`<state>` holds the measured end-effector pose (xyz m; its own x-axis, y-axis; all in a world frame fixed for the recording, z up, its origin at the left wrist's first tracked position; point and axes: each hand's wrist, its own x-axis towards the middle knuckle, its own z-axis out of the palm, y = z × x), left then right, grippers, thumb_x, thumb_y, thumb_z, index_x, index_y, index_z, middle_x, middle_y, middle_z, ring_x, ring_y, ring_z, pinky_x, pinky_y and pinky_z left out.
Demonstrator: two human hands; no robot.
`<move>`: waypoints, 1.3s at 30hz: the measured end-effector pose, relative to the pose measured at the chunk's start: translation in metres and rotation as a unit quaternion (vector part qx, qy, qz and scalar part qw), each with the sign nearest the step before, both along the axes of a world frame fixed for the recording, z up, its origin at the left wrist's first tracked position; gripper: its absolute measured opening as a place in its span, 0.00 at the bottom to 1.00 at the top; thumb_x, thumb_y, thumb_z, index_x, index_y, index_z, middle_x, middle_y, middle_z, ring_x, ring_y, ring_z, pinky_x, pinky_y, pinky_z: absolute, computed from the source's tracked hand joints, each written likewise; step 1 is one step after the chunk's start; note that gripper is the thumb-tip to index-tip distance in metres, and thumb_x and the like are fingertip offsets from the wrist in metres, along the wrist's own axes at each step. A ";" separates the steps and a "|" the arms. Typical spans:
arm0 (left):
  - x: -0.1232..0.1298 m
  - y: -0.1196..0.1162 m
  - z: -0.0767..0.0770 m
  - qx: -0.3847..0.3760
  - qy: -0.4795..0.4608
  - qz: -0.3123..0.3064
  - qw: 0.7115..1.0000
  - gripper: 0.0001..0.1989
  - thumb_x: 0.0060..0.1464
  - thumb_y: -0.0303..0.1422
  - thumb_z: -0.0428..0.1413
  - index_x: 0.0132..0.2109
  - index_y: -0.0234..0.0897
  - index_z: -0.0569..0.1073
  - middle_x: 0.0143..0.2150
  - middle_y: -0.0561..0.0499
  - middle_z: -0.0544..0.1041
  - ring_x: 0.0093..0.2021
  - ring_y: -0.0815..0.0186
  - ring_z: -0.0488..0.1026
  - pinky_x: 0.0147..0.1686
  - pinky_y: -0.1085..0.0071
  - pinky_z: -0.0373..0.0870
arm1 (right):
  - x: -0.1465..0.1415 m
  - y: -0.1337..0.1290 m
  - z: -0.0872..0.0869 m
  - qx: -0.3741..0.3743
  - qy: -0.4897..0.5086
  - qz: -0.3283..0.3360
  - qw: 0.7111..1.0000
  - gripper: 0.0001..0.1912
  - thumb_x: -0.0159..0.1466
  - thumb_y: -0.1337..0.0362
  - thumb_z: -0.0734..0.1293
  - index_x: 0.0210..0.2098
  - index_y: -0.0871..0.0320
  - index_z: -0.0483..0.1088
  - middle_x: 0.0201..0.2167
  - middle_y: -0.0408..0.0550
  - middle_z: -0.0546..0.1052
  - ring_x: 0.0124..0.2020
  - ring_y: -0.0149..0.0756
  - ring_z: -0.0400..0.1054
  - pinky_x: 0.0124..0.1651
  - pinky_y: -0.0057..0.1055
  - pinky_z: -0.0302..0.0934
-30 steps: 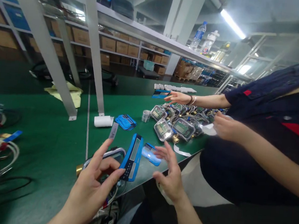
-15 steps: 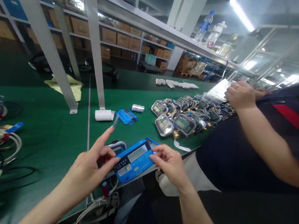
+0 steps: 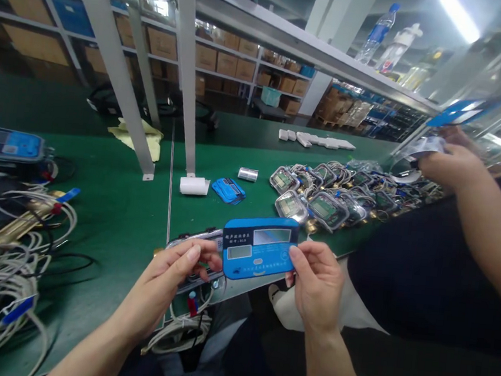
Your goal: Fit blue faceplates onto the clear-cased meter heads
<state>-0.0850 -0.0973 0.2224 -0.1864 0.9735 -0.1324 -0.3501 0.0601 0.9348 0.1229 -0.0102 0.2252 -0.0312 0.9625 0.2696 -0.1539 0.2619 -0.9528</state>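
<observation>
My right hand (image 3: 318,283) pinches the right edge of a blue faceplate label (image 3: 270,258) with clear windows and printed characters. The label is held up, facing me. My left hand (image 3: 176,269) is at its left edge, fingers loosely bent and apart from the label or barely touching; I cannot tell which. Behind the hand and label, a meter with a clear cover (image 3: 213,236) lies at the table's near edge, mostly hidden. Its coiled grey cable (image 3: 183,338) hangs below, near a red and blue fitting (image 3: 192,303).
More blue labels (image 3: 229,190), a white roll (image 3: 194,186) and a silvery roll (image 3: 247,174) lie ahead. Several meters (image 3: 328,210) crowd the right; a labelled meter (image 3: 6,144) and cables are left. Shelf posts (image 3: 187,87) rise from the table. A co-worker's hand (image 3: 451,166) works at right.
The label has turned more level and upright. My left hand has drawn back from it, its raised index finger now bent. The view has shifted; the co-worker now holds up a blue label.
</observation>
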 end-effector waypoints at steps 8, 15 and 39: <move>-0.005 -0.002 -0.005 0.010 -0.036 -0.023 0.999 0.24 0.54 0.54 0.58 0.40 0.35 0.78 0.35 0.49 0.77 0.34 0.64 0.71 0.34 0.71 0.68 | -0.008 -0.004 -0.006 0.012 -0.025 0.008 1.000 0.09 0.59 0.61 0.73 0.30 0.58 0.69 0.16 0.37 0.70 0.14 0.25 0.62 0.15 0.19 0.57; -0.004 -0.001 -0.004 -0.001 -0.030 -0.047 0.998 0.26 0.54 0.56 0.56 0.40 0.35 0.78 0.36 0.46 0.78 0.36 0.62 0.70 0.33 0.71 0.67 | -0.010 -0.003 -0.008 0.010 -0.023 0.012 1.000 0.08 0.60 0.62 0.73 0.30 0.58 0.70 0.16 0.37 0.71 0.15 0.24 0.63 0.15 0.19 0.58; -0.001 0.000 -0.001 -0.022 -0.026 -0.015 0.999 0.29 0.49 0.59 0.58 0.38 0.35 0.79 0.35 0.47 0.79 0.34 0.62 0.72 0.31 0.71 0.67 | -0.010 -0.002 -0.014 -0.011 -0.019 0.012 1.000 0.09 0.60 0.61 0.73 0.31 0.58 0.70 0.17 0.37 0.70 0.15 0.24 0.62 0.16 0.18 0.57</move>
<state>-0.0862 -0.0969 0.2218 -0.1486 0.9716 -0.1842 -0.3954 0.1123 0.9116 0.1130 -0.0118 0.2116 -0.0640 0.9669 0.2471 -0.1238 0.2380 -0.9634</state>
